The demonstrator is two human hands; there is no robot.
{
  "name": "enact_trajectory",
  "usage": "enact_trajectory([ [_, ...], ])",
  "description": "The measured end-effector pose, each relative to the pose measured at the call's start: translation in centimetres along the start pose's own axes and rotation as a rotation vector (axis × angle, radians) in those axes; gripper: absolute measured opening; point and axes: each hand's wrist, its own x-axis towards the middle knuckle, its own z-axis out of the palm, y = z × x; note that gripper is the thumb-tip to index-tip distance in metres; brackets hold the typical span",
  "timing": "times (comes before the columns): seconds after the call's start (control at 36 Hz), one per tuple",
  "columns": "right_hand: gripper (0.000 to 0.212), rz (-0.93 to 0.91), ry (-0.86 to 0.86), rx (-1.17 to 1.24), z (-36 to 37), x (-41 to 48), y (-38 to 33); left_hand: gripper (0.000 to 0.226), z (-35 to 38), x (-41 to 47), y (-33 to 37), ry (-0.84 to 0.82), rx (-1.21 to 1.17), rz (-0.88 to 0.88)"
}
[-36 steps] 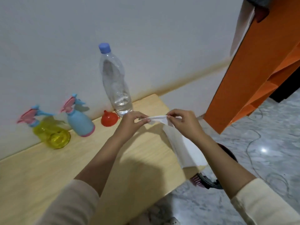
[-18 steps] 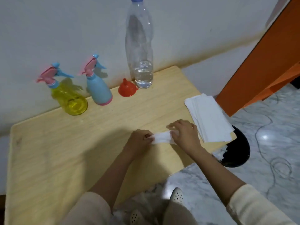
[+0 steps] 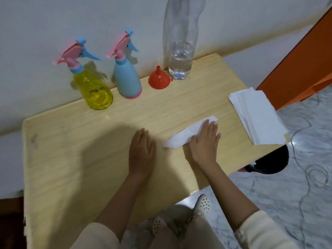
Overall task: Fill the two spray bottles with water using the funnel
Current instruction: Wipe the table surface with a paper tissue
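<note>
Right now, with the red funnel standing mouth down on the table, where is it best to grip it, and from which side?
Probably pinch the funnel by its narrow spout, which points up. Come from above and the front: the water bottle is close at its right, the blue spray bottle stands left, the wall behind.

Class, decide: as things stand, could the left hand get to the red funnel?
Probably yes: the left hand lies flat and empty, with only bare table between it and the funnel.
</note>
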Motion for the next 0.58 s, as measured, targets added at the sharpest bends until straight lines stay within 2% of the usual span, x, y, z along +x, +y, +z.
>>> enact_trajectory([
  [0.08,0.071,0.027,0.091,0.016,1.3,-0.4,-1.8,0.050,-0.8,-0.3,-1.6,0.016,0.087,0.016],
  [0.17,0.083,0.039,0.071,0.000,3.1,0.1,-3.3,0.063,-0.6,-0.5,-2.5,-0.021,0.188,0.065],
  [0.28,0.091,0.061,0.110,-0.083,4.3,2.4,-4.0,0.063,-0.2,-0.2,-2.7,-0.036,0.243,0.045],
  [0.42,0.093,-0.008,0.098,-0.134,4.1,6.6,-4.6,0.066,-0.1,0.2,-2.8,-0.033,0.299,0.019],
  [0.58,0.089,-0.213,0.016,-0.177,3.6,10.4,-5.2,0.069,0.2,0.6,-2.4,-0.007,0.315,-0.033],
])
